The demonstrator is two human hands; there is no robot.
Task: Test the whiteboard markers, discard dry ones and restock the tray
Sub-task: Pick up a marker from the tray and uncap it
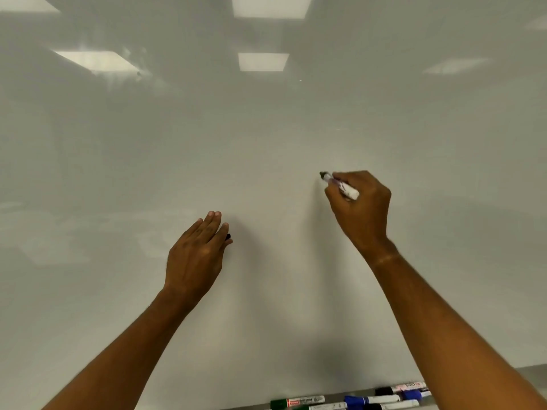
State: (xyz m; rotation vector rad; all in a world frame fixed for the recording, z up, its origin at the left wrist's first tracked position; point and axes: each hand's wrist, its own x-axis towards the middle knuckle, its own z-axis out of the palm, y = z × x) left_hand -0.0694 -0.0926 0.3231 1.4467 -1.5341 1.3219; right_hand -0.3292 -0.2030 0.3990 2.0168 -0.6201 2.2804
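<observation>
My right hand grips an uncapped white marker, its dark tip against the whiteboard. No ink line shows on the board near the tip. My left hand is held up before the board with fingers straight; a small black cap peeks out between its thumb and fingers. Along the bottom edge lies the marker tray with several capped markers: a green one, a blue one, a black one and others beside them.
The whiteboard fills nearly the whole view and reflects ceiling light panels. My right forearm crosses above the right end of the tray.
</observation>
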